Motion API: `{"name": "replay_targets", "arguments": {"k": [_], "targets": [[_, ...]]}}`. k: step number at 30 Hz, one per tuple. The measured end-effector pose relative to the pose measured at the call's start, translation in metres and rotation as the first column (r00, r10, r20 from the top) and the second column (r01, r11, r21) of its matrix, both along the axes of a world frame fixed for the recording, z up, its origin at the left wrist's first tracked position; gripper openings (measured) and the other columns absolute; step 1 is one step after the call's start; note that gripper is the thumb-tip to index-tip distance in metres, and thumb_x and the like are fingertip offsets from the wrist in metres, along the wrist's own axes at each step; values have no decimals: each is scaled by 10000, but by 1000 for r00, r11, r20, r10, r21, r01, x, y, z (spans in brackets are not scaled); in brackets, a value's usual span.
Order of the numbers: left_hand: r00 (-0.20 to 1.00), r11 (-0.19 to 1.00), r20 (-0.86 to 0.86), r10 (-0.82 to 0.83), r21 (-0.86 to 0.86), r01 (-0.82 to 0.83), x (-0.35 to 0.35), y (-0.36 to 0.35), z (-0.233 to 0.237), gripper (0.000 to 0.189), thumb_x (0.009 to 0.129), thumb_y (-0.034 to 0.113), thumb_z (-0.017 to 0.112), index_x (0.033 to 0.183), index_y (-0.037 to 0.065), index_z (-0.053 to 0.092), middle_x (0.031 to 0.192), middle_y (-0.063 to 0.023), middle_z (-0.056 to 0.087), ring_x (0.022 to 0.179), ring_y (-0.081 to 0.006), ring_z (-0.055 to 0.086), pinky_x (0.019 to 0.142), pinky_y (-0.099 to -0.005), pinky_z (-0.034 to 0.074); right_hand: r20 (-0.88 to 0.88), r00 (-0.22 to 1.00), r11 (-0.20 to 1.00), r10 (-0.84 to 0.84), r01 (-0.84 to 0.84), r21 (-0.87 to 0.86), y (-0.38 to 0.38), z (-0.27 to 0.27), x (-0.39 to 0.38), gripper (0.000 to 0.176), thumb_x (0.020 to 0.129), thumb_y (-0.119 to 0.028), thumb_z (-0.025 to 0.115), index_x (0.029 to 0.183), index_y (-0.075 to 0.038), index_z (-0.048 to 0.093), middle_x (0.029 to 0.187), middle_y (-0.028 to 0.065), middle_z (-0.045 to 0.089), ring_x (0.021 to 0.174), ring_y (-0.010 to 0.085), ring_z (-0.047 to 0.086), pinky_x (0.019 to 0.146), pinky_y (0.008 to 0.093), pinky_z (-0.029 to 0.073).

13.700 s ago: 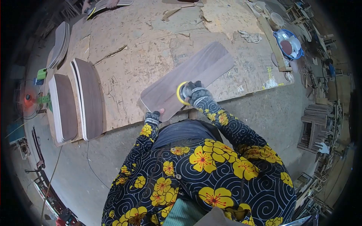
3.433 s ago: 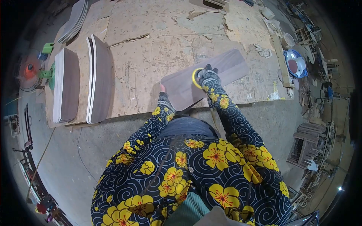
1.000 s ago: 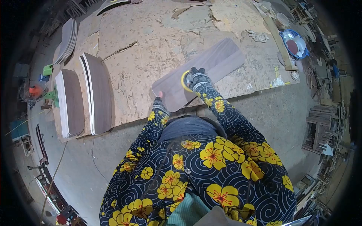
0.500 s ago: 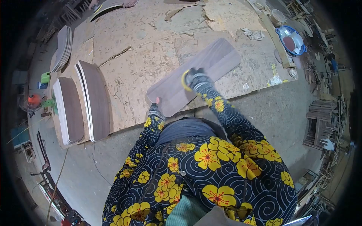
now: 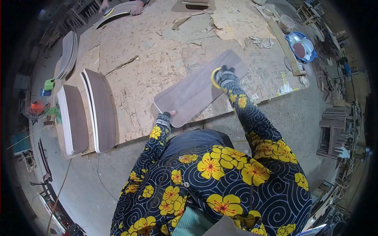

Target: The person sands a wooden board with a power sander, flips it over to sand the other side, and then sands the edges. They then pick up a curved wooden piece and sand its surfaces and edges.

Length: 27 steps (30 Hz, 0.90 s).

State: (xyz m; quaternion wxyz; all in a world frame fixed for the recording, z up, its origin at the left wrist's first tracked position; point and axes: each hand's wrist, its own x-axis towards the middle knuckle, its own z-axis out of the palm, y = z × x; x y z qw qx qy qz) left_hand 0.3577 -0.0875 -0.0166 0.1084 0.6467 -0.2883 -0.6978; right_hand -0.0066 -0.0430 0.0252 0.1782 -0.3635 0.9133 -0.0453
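A curved wooden board with rounded corners lies slantwise across the near edge of the table. My left hand, in a grey glove with a bare thumb, grips its near left end; the thumb rests on top and the other fingers are mostly hidden. On the board's right half, my gloved right hand is closed over a round sanding pad, whose yellow rim shows at the hand's left side. The pad sits against the board's upper face.
Stacks of curved boards stand at the table's left side, with another stack farther back. A co-worker's hand holds a curved board at the far left. A blue basket and a crumpled cloth are on the right.
My right hand has slid the sanding pad rightward along the board. The board's near end has shifted slightly toward me, with my left hand still on it.
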Motion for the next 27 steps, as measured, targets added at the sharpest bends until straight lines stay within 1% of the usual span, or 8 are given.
{"name": "replay_targets", "arguments": {"k": [2, 9, 13, 14, 22, 24, 26, 27], "targets": [[1000, 1000, 12, -11, -15, 11, 4, -2, -10, 611, 676, 186, 821, 1203, 27, 557, 1045, -149, 644, 885, -305, 636, 744, -446, 544, 93, 989, 992, 114, -119, 48, 13, 28, 20, 464, 887, -394, 538, 1308, -212, 467, 1272, 235, 468, 1178, 433, 529, 929, 516, 482], [997, 997, 44, -56, -55, 59, 12, -5, -24, 601, 680, 41, 794, 1221, 46, 534, 1055, -147, 638, 882, -327, 660, 741, -483, 588, 27, 964, 964, -266, 266, 14, 0, 16, -48, 441, 911, -397, 491, 1321, -238, 462, 1328, 183, 446, 1205, 413, 513, 916, 520, 484], [998, 998, 47, -48, -39, 50, 7, -4, -9, 591, 680, 52, 799, 1210, 37, 538, 1052, -143, 641, 865, -323, 663, 713, -465, 594, 38, 984, 978, -172, 165, 129, -7, 22, -21, 459, 909, -373, 495, 1339, -220, 446, 1365, 194, 431, 1200, 433, 518, 953, 521, 469], [999, 999, -2, -36, -37, 36, 8, -3, -7, 591, 680, 51, 799, 1209, 34, 537, 1052, -142, 641, 862, -323, 663, 713, -464, 594, 62, 998, 989, 6, -15, 150, 5, 32, -11, 486, 889, -347, 530, 1349, -221, 437, 1353, 223, 431, 1208, 446, 510, 966, 521, 464], [993, 996, -120, 13, -87, -23, 7, 3, -3, 611, 678, 14, 777, 1235, 23, 526, 1068, -150, 633, 932, -339, 648, 778, -484, 577, 42, 968, 967, -249, 251, -35, -2, 27, -35, 447, 892, -297, 541, 1326, -237, 450, 1352, 206, 425, 1141, 424, 540, 938, 534, 477], [991, 990, -136, 3, -139, -22, 11, 1, -22, 609, 682, 0, 767, 1239, 24, 521, 1080, -150, 629, 932, -336, 648, 781, -478, 577, -40, 999, 1000, 25, -24, 18, -5, -1, -23, 473, 873, -311, 578, 1321, -232, 453, 1338, 194, 431, 1156, 421, 531, 939, 536, 476], [989, 991, -146, 15, -131, -34, 9, 6, -11, 604, 685, -4, 762, 1239, 14, 521, 1087, -152, 626, 920, -316, 650, 790, -443, 579, 46, 997, 993, 59, -63, 103, -11, 6, 6, 516, 835, -325, 635, 1310, -224, 460, 1306, 184, 447, 1166, 415, 524, 942, 535, 474], [990, 992, -139, 19, -124, -37, 8, 8, -2, 604, 685, -3, 762, 1239, 14, 522, 1086, -152, 625, 919, -315, 650, 789, -441, 579, 161, 985, 987, -55, 29, 161, -16, 27, 28, 547, 807, -333, 673, 1301, -219, 466, 1281, 180, 460, 1168, 412, 522, 944, 533, 472]]}}
